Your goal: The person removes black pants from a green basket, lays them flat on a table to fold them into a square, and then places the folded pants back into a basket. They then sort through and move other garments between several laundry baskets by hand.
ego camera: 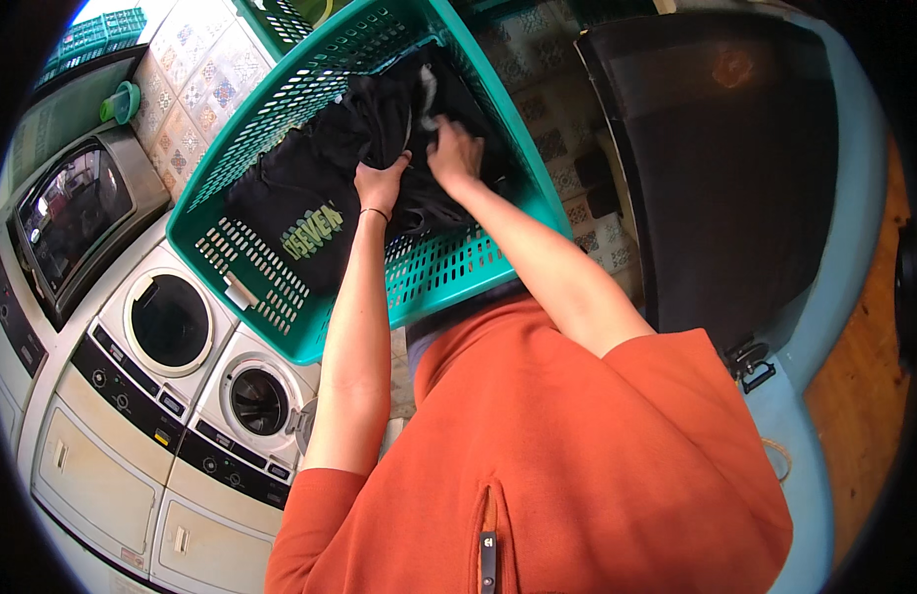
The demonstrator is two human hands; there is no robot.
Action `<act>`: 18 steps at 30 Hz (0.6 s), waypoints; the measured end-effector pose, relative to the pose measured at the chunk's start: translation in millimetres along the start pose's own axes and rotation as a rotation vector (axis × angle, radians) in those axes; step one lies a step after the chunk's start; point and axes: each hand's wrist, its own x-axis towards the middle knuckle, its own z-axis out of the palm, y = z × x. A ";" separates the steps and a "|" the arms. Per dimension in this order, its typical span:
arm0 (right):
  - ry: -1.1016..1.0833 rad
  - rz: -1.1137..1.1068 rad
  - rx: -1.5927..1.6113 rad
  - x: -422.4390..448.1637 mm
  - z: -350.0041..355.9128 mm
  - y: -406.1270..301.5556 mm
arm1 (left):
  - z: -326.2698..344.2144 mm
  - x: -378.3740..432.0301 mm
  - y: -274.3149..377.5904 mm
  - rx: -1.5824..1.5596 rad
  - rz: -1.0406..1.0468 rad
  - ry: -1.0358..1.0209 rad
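A green plastic laundry basket [182, 232] with slotted walls stands tilted in view before me, with black clothes inside. My left hand [382, 185] grips a bunched black garment [376, 119] near the middle of the basket. Beside it on the right, my right hand [457, 154] is blurred, its fingers curled down at the black cloth. A pale strip [428, 89] on the cloth lies just above those fingers, also blurred. Toward the near left, a black garment with yellow-green lettering [311, 232] lies flat on the basket's floor.
On the left stand white front-loading machines, one with a round dark door [170, 321], another with an open drum [259, 399]. A dark padded panel [725, 178] in a light blue frame [863, 185] rises on the right. Patterned tiles [198, 82] cover the floor.
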 end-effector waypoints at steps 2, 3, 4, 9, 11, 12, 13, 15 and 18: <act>-0.039 -0.119 -0.001 -12.3 1.3 -5.4 | -2.8 -2.5 1.1 -0.063 0.001 -0.019; -0.048 -0.133 0.014 -16.7 0.4 -8.2 | -4.4 -2.0 -2.0 -0.095 0.003 -0.026; -0.057 -0.146 0.029 -18.1 -1.0 -10.3 | -4.8 1.5 -8.0 -0.124 -0.021 -0.040; -0.071 -0.031 0.025 -14.4 -15.4 -16.2 | -6.6 3.3 -8.2 -0.275 -0.064 -0.120; 0.101 0.081 0.013 -19.1 -25.5 -23.1 | -9.3 -2.3 4.6 -0.222 -0.079 -0.128; 0.244 0.104 0.034 -22.0 -30.8 -24.8 | -9.5 -2.7 6.8 -0.197 -0.084 -0.133; 0.387 0.127 0.057 -23.8 -35.3 -26.0 | -10.9 -3.6 8.2 -0.230 -0.086 -0.144; 0.365 0.079 0.153 -23.7 -34.7 -20.6 | -13.2 -4.8 8.6 -0.298 -0.090 -0.170; 0.269 0.014 0.282 -26.6 -32.0 -8.1 | -17.1 -6.2 7.7 -0.380 -0.064 -0.202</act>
